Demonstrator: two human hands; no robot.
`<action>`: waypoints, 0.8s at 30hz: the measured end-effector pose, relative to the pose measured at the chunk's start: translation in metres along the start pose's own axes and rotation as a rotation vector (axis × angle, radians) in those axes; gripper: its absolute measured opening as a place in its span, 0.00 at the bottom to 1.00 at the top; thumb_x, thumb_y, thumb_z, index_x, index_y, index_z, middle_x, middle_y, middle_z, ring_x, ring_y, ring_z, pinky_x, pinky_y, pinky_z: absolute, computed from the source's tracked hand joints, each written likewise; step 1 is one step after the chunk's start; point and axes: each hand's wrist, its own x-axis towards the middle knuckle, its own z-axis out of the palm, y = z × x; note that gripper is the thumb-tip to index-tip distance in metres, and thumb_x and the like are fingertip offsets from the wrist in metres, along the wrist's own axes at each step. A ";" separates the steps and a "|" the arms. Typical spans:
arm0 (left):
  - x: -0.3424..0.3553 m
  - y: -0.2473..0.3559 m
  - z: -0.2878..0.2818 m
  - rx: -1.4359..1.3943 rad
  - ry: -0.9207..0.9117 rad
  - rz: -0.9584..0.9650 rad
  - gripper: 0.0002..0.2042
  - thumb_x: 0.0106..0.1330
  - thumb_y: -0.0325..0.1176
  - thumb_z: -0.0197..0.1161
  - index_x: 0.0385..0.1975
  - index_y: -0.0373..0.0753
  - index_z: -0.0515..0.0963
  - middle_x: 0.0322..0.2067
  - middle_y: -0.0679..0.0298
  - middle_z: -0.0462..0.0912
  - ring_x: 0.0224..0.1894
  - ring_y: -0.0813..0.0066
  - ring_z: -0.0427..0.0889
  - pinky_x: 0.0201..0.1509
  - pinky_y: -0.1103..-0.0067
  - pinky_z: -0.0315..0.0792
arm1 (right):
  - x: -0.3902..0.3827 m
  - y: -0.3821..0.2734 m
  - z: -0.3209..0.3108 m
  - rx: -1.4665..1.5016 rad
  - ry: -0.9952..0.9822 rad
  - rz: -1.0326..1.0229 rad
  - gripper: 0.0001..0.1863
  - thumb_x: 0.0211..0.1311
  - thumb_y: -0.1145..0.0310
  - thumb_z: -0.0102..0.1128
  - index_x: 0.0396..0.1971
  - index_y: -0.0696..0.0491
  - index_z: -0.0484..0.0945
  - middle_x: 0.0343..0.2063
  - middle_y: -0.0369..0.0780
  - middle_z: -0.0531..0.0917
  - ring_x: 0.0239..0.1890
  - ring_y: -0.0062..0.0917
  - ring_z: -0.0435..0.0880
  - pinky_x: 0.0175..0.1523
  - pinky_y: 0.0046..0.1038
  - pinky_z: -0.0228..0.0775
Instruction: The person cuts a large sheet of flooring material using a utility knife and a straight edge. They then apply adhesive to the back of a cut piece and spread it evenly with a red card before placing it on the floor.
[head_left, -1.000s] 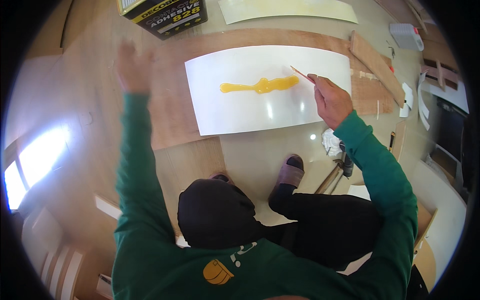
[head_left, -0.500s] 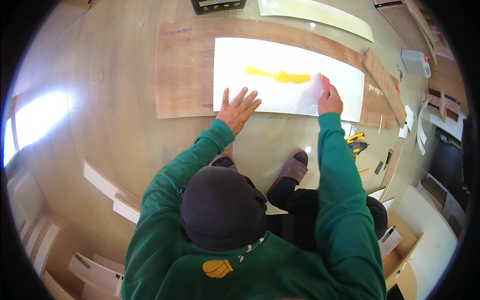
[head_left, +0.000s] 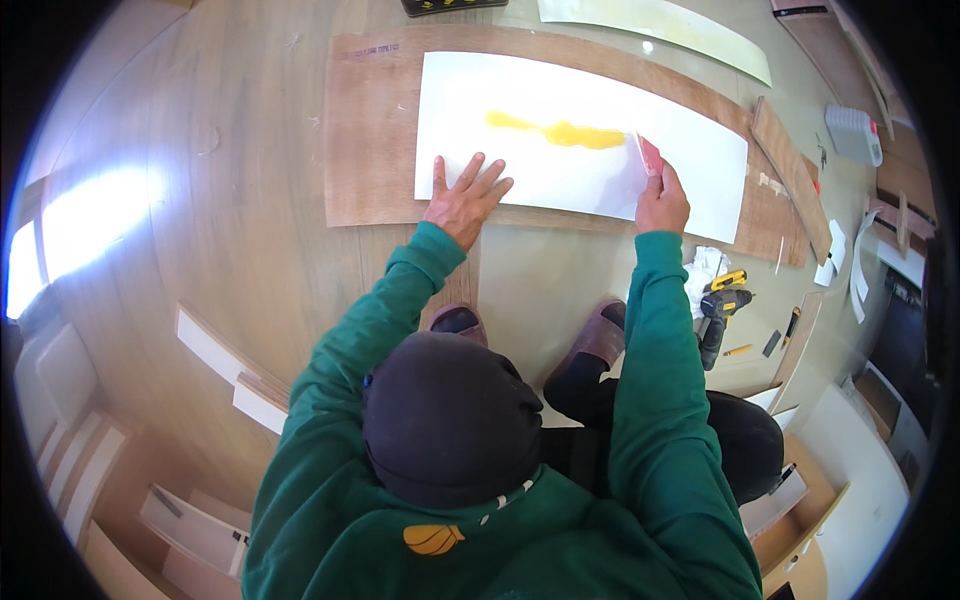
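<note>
While the left hand lies splayed on the white sheet (glue-streaked), right-hand fingers pinch a red spreader.

A single head view looks almost straight down from above the person, so the dark cap and green shoulders fill the lower middle. It faces forward over the floor, with the white sheet toward the top. The fisheye lens bends straight edges near its dark round rim. The left hand and right hand sit at mid distance.
</note>
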 end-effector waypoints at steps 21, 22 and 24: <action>-0.013 0.009 0.031 0.020 0.427 -0.072 0.14 0.53 0.31 0.63 0.41 0.46 0.83 0.49 0.65 0.80 0.58 0.66 0.74 0.65 0.56 0.61 | -0.046 -0.136 0.092 -0.173 -0.300 -0.274 0.11 0.60 0.70 0.51 0.41 0.54 0.77 0.39 0.47 0.83 0.39 0.43 0.84 0.44 0.43 0.77; -0.015 0.009 0.033 0.026 0.450 -0.082 0.13 0.53 0.31 0.61 0.39 0.46 0.83 0.48 0.65 0.79 0.58 0.66 0.74 0.64 0.56 0.60 | -0.053 -0.149 0.097 -0.184 -0.338 -0.354 0.12 0.59 0.70 0.52 0.42 0.54 0.77 0.38 0.47 0.84 0.39 0.43 0.84 0.44 0.42 0.77; -0.017 0.003 0.039 -0.055 0.458 -0.051 0.11 0.52 0.30 0.61 0.36 0.46 0.83 0.46 0.65 0.79 0.58 0.66 0.74 0.64 0.55 0.61 | -0.057 -0.167 0.102 -0.195 -0.414 -0.480 0.12 0.58 0.71 0.52 0.42 0.53 0.78 0.39 0.44 0.84 0.39 0.42 0.84 0.45 0.40 0.77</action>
